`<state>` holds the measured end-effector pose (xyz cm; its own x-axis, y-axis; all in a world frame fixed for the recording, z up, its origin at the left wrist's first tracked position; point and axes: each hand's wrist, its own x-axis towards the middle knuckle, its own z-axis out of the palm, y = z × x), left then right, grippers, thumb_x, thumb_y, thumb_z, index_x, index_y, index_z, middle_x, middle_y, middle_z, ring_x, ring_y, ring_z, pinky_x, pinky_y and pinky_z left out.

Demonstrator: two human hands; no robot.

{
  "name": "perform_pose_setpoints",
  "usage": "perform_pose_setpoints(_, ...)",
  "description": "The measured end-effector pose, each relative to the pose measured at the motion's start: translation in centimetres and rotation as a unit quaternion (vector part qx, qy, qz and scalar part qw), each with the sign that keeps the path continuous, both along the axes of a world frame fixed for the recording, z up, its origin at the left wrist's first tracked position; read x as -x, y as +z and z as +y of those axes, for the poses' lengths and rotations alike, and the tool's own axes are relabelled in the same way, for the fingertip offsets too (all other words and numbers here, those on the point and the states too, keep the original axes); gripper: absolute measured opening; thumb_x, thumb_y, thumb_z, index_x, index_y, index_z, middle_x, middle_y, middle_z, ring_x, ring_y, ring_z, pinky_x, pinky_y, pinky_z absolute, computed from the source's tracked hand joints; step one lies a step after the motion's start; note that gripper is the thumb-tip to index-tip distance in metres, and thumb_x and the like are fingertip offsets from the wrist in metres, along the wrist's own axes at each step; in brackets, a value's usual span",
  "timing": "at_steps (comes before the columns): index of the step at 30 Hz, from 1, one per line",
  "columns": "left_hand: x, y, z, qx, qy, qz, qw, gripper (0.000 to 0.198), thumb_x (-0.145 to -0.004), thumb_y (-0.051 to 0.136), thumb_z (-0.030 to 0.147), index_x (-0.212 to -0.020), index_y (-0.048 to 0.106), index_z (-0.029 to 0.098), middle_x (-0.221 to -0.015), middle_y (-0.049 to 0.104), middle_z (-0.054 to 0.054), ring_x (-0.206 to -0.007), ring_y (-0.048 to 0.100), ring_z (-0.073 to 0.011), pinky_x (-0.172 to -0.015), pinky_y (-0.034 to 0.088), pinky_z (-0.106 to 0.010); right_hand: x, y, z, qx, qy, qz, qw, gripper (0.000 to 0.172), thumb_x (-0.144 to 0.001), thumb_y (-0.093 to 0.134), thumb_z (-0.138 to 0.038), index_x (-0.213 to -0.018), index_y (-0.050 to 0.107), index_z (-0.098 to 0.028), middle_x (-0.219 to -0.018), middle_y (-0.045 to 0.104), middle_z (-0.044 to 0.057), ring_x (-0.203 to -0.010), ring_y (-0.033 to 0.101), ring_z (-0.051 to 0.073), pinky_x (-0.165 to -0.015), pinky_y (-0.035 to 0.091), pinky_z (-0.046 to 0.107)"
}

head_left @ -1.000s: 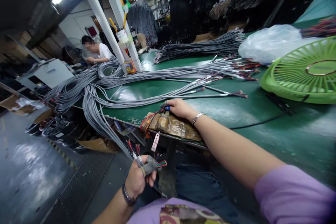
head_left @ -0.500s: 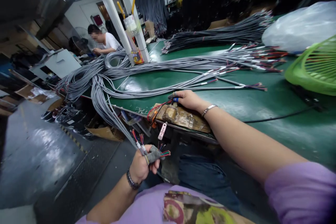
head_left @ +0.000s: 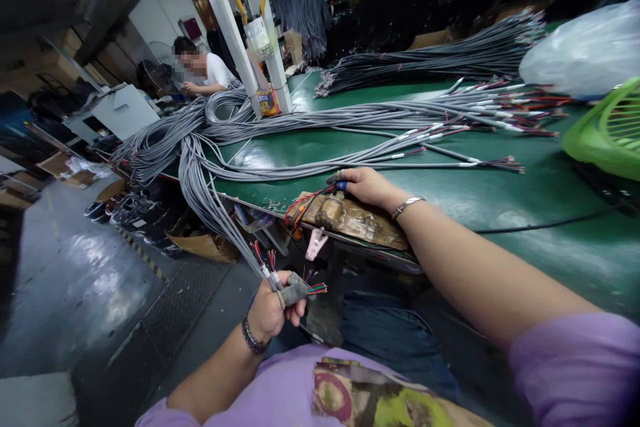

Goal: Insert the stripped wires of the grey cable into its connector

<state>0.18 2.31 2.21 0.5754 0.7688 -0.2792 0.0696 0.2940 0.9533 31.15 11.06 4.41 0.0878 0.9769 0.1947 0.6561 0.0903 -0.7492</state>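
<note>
My left hand, with a grey cover on a finger, is closed around the ends of several grey cables. Stripped coloured wires stick out past its fingers; more wire ends stand up beside the thumb. At the table edge my right hand rests over a brown taped block, its fingers bent together. A blue bit shows at those fingertips, and whatever they grip is hidden. Red and black leads run by the block's left end. A pale pink clip hangs below it.
Long grey cable bundles lie across the green table. Behind them is a darker bundle. A green fan and a white plastic bag stand at the right. White posts rise ahead; a co-worker sits beyond.
The view has shifted slightly, so the table things sit a little further right. The pink clip has swung and turned. Both hands keep nearly the same pose.
</note>
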Motion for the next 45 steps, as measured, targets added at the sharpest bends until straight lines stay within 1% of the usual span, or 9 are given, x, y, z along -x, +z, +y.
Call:
perform_pose_setpoints(4, 0.03, 0.14, -0.02, 0.004, 0.006, -0.007, 1.000, 0.040, -0.066, 0.071, 0.048, -0.056, 0.056, 0.013, -0.042, 0.056, 0.000, -0.028, 0.044, -0.0063, -0.030, 0.026, -0.016, 0.01, 0.18, -0.20, -0.005, 0.013, 0.006, 1.000, 0.032, -0.081, 0.053, -0.016, -0.109, 0.068, -0.018, -0.104, 0.071, 0.004, -0.096, 0.064, 0.019, -0.093, 0.048, 0.032)
perform_pose_setpoints(7, -0.02, 0.18, 0.02, 0.009, 0.009, -0.018, 1.000, 0.039, -0.066, 0.072, 0.048, -0.057, 0.056, 0.013, -0.042, 0.057, 0.000, -0.028, 0.044, -0.0065, -0.030, 0.027, -0.016, 0.03, 0.27, -0.26, -0.006, 0.014, 0.033, 0.999, 0.037, -0.079, 0.049, -0.009, -0.111, 0.067, -0.018, -0.104, 0.071, 0.004, -0.096, 0.064, 0.018, -0.090, 0.049, 0.031)
perform_pose_setpoints(14, -0.01, 0.03, 0.13, 0.011, 0.015, -0.031, 0.999, 0.037, -0.065, 0.072, 0.045, -0.058, 0.056, 0.013, -0.042, 0.057, 0.000, -0.028, 0.044, -0.0064, -0.030, 0.026, -0.015, 0.17, 0.45, -0.21, 0.005, -0.005, 0.113, 0.994, 0.045, -0.075, 0.043, -0.001, -0.111, 0.065, -0.014, -0.100, 0.072, 0.007, -0.078, 0.064, 0.013, -0.075, 0.053, 0.024)
perform_pose_setpoints(20, 0.04, 0.31, -0.03, 0.009, 0.010, -0.024, 1.000, 0.040, -0.064, 0.072, 0.048, -0.057, 0.056, 0.012, -0.042, 0.057, 0.000, -0.028, 0.044, -0.0064, -0.029, 0.027, -0.016, -0.37, 0.00, -0.01, -0.013, -0.004, 0.112, 0.994, 0.034, -0.078, 0.046, -0.007, -0.103, 0.068, -0.015, -0.096, 0.072, 0.004, -0.064, 0.060, 0.009, -0.068, 0.052, 0.020)
perform_pose_setpoints(23, 0.18, 0.53, -0.36, 0.012, 0.013, -0.023, 1.000, 0.043, -0.063, 0.073, 0.050, -0.054, 0.054, 0.012, -0.041, 0.056, 0.000, -0.027, 0.043, -0.0058, -0.029, 0.027, -0.015, -0.43, -0.10, -0.11, -0.031, 0.000, 0.103, 0.994, 0.030, -0.078, 0.049, -0.010, -0.098, 0.070, -0.016, -0.092, 0.072, 0.003, -0.069, 0.062, 0.010, -0.072, 0.052, 0.021)
perform_pose_setpoints(27, 0.48, 0.51, -0.59, 0.008, 0.017, -0.023, 1.000, 0.042, -0.063, 0.073, 0.049, -0.054, 0.054, 0.012, -0.041, 0.055, 0.000, -0.027, 0.043, -0.0058, -0.029, 0.027, -0.015, -0.18, 0.13, -0.43, -0.033, 0.001, 0.092, 0.995, 0.033, -0.076, 0.049, -0.008, -0.099, 0.071, -0.017, -0.090, 0.073, 0.002, -0.077, 0.064, 0.012, -0.077, 0.052, 0.023)
perform_pose_setpoints(30, 0.60, 0.23, -0.56, 0.005, 0.021, -0.024, 0.999, 0.041, -0.064, 0.073, 0.048, -0.055, 0.054, 0.012, -0.041, 0.055, 0.000, -0.027, 0.043, -0.0060, -0.029, 0.027, -0.015, -0.06, 0.31, -0.55, -0.016, -0.003, 0.079, 0.997, 0.036, -0.076, 0.046, -0.006, -0.101, 0.070, -0.016, -0.094, 0.073, 0.003, -0.077, 0.064, 0.012, -0.077, 0.052, 0.023)
perform_pose_setpoints(37, 0.29, -0.20, -0.55, 0.019, 0.025, -0.023, 0.999, 0.038, -0.061, 0.074, 0.046, -0.060, 0.058, 0.012, -0.041, 0.056, 0.000, -0.027, 0.043, -0.0064, -0.029, 0.027, -0.016, -0.31, 0.16, -0.25, -0.013, 0.008, 0.056, 0.998, 0.037, -0.076, 0.047, -0.005, -0.103, 0.070, -0.017, -0.100, 0.073, 0.003, -0.091, 0.066, 0.015, -0.087, 0.050, 0.026)
perform_pose_setpoints(45, 0.03, -0.39, -0.31, 0.017, 0.023, -0.012, 1.000, 0.041, -0.061, 0.073, 0.049, -0.056, 0.055, 0.013, -0.041, 0.056, 0.000, -0.027, 0.043, -0.0057, -0.029, 0.026, -0.015, 0.03, 0.50, -0.40, -0.003, 0.007, 0.030, 1.000, 0.043, -0.076, 0.045, -0.003, -0.108, 0.069, -0.018, -0.104, 0.072, 0.004, -0.097, 0.065, 0.017, -0.092, 0.049, 0.029)
